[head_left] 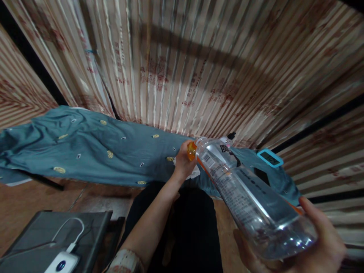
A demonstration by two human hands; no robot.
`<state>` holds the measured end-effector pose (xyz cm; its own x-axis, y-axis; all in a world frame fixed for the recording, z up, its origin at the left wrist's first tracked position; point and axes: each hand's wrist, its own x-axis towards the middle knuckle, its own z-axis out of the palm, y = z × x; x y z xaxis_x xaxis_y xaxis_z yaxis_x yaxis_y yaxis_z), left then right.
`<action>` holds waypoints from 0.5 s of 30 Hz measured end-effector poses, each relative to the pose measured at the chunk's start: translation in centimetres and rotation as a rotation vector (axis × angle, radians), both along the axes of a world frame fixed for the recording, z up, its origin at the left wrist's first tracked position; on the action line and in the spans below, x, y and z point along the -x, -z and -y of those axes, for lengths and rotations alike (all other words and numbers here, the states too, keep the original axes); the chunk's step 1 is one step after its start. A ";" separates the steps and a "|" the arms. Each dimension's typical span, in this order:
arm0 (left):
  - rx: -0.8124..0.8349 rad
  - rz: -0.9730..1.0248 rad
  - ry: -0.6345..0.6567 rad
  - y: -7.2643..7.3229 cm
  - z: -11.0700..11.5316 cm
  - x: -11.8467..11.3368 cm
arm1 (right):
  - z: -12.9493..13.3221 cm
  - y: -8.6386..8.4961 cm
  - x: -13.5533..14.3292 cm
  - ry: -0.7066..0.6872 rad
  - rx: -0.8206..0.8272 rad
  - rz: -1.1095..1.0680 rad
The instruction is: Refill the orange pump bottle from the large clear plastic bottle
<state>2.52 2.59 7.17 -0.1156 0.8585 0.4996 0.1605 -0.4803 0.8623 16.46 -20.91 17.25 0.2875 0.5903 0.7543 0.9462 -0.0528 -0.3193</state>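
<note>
A large clear plastic bottle with a printed label lies slanted in front of me, its neck pointing left and away. My right hand is wrapped round its base end. At the bottle's mouth, my left hand has its fingers closed round an orange cap. Whether the cap is still on the neck, I cannot tell. Beneath the left hand, a crumpled white tissue rests on the cloth-covered table.
A teal patterned cloth covers the narrow table against a pleated curtain. To the right are a blue-framed digital clock, a dark flat object and a small black-topped bottle. A white cabled device sits on a grey stool.
</note>
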 end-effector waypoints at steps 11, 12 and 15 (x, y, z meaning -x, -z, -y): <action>0.009 -0.004 0.013 -0.1 0.1 0.2 | 0.5 -0.1 -0.1 -0.032 -0.016 -0.010; 0.009 -0.006 0.008 -0.1 0.1 0.2 | 0.4 0.0 -0.1 -0.047 -0.026 -0.005; -0.005 -0.003 0.003 0.0 0.0 0.1 | 0.3 0.3 -0.5 -0.073 -0.028 -0.013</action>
